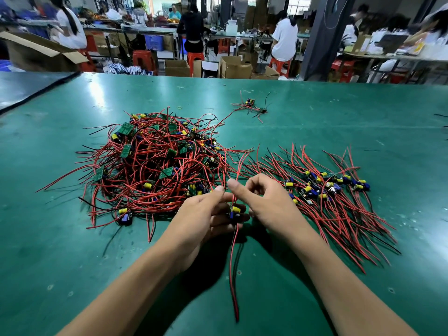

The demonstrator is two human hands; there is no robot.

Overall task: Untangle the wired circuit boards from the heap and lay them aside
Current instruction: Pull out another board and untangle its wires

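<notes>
From the head camera, a green table (315, 105) fills the lower view, scuffed and glossy, with pale glare from overhead lights; a dark seam splits off a second slab at far left. The heap (157, 166) of small circuit boards, tangled in red and black wires, sits left of centre. To its right lies the sorted row (334, 190), boards side by side with their wires fanned out flat. A small cluster (252, 106) lies farther back, well apart, and a rubber band (179, 107) rests just beyond the heap.

Both hands meet near the front, between heap and row. The left hand (206, 214) curls its fingers round one circuit board (234, 212) with yellow and blue parts; the right hand (264, 202) pinches a red wire (238, 163) rising from that board between thumb and forefinger. More wires hang from the board toward the near edge.

Beyond the table is a workshop: people seated on red stools (195, 58) at long benches, their backs mostly turned; open cardboard boxes (234, 67) on the floor; a dark pillar (320, 37) at right.
</notes>
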